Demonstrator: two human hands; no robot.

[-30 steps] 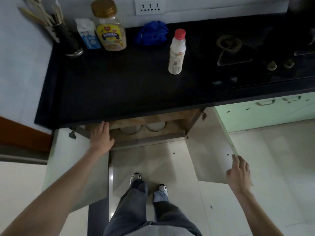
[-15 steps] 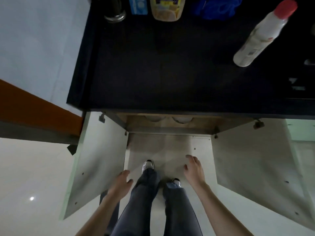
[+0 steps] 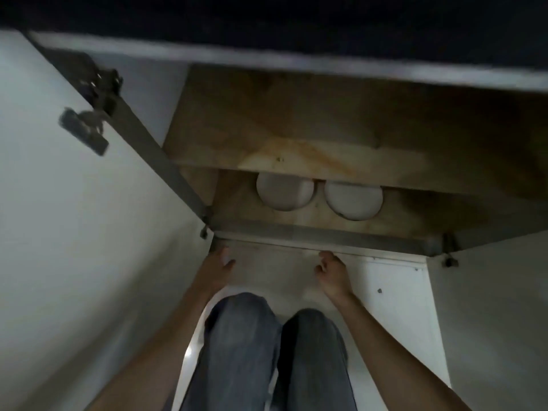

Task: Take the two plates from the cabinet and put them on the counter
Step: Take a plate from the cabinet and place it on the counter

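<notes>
Two round white plates lie flat side by side on the stained wooden floor of the open cabinet (image 3: pixel 400 215), their far edges hidden under the brown wooden shelf (image 3: pixel 296 134) above them. The left plate (image 3: pixel 284 193) and the right plate (image 3: pixel 353 201) sit just beside each other, nearly touching, left of the compartment's middle. In front of them runs the grey front sill of the cabinet (image 3: pixel 326 234).

Both bare hands hang just short of that sill, holding nothing. The left hand (image 3: pixel 218 266) is spread wide, fingers reaching toward the sill's left corner. The right hand (image 3: pixel 332 269) is loosely curled, fingers bent inward (its knuckles face the camera). Neither touches a plate.

The white left cabinet door (image 3: pixel 74 232) stands swung open, a dark metal hinge (image 3: pixel 95 93) at its top; the white right door (image 3: pixel 489 321) is open too. The black counter (image 3: pixel 267 19) edge crosses the top. Knees in grey-blue jeans (image 3: pixel 267 351) fill the bottom, between the forearms.
</notes>
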